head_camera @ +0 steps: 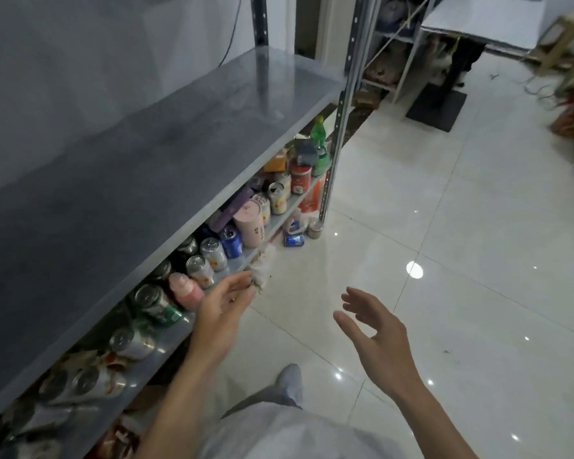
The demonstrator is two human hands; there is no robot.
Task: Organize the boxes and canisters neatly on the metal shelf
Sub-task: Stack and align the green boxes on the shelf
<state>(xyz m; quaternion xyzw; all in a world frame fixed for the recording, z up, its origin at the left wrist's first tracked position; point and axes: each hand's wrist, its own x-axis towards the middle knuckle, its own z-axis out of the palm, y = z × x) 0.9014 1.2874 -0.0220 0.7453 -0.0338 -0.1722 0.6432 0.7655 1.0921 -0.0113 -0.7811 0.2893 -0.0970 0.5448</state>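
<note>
Both hands are open and empty: left hand (224, 301) is near the cans (153, 303) on the lower shelf (279, 220), right hand (375, 329) over the floor (461, 243).

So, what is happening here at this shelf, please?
A person stands beside a metal shelf whose top board is bare. The lower level is crowded with cans, a pink canister and a green bottle. The left hand reaches toward the cans, open, with something small and blurred at its fingertips. The right hand hovers open over the tiled floor, holding nothing. A blue can lies on the floor.
</note>
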